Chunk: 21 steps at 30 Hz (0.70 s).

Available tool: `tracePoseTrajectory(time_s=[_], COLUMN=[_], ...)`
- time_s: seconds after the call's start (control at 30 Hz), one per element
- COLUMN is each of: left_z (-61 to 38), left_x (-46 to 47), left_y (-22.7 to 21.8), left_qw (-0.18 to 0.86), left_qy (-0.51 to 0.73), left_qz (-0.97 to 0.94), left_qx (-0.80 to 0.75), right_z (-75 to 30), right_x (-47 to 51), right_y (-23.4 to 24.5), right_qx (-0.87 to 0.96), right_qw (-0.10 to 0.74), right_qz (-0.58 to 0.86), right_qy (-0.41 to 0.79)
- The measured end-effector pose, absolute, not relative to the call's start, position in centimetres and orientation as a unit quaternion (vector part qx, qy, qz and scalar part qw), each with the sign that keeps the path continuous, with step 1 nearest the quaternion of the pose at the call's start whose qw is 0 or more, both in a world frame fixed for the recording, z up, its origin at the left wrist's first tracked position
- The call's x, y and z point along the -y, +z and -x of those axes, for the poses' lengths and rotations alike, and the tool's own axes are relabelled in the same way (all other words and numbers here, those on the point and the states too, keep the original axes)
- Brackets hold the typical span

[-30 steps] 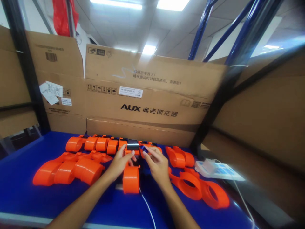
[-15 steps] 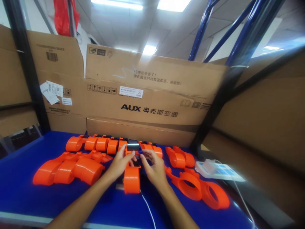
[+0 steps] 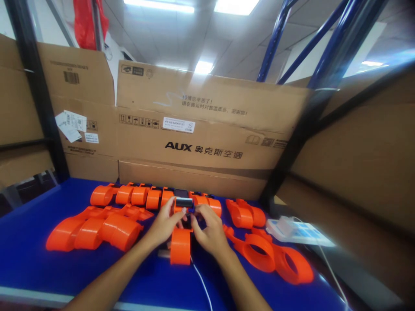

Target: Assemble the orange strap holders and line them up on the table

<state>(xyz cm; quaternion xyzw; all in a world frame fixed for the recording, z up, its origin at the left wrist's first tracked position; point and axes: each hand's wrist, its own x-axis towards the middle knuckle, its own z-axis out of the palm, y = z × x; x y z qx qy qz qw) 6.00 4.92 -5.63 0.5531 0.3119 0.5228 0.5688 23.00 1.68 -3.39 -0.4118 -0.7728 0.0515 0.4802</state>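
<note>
In the middle of the table, my left hand point(image 3: 167, 221) is closed on the left side of an orange tape dispenser point(image 3: 180, 247). Its round body faces me. A dark head part with a pale toothed edge point(image 3: 184, 202) tops the work between my hands. From the right, my right hand point(image 3: 210, 226) pinches near a small dark blue piece point(image 3: 190, 211) at that head. My fingers partly hide the join, so how the head and body connect is unclear. A dark block point(image 3: 180, 193) shows just behind.
Several orange dispensers with dark heads point(image 3: 153, 198) line the back. Bare orange bodies lie left point(image 3: 87, 235) and right point(image 3: 259, 252). A white power strip point(image 3: 298, 232) sits at right; a white cord point(image 3: 201, 280) runs forward. Cardboard point(image 3: 207, 168) stands behind the blue table point(image 3: 29, 220).
The toothed head has shifted slightly down and right, showing the dark block behind it. My right fingers have moved a little around the blue piece. Both hands keep their hold.
</note>
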Motion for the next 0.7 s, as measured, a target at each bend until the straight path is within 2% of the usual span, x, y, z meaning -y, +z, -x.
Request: tracePoseTrajectory(time_s=[0.2,0.37,0.57,0.7], left_z=[-6.1,-5.7,-5.6,-5.7], left_x=[-4.8,-4.2,-3.1,-3.0], left_y=[-5.0,-4.2,-4.1,-3.9], left_qw=[0.588,0.663,0.733,0.738], left_qy=[0.525,0.5,0.409,0.416], left_qz=[-0.549,-0.506,-0.509,-0.501], left_qx=[-0.279,-0.233,-0.191,-0.176], right_z=[-23.3,-23.6,-23.6,-23.5], right_x=[-1.5,-1.9,-1.8,-1.7], right_y=[-3.2,-2.9,-2.4,-2.5], right_qx=[0.758,0.655,0.654,0.633], right_qw=[0.506,0.602,0.533,0.555], right_qz=[0.402,0.381,0.349,0.347], right_qy=[0.089,0.252,0.408,0.414])
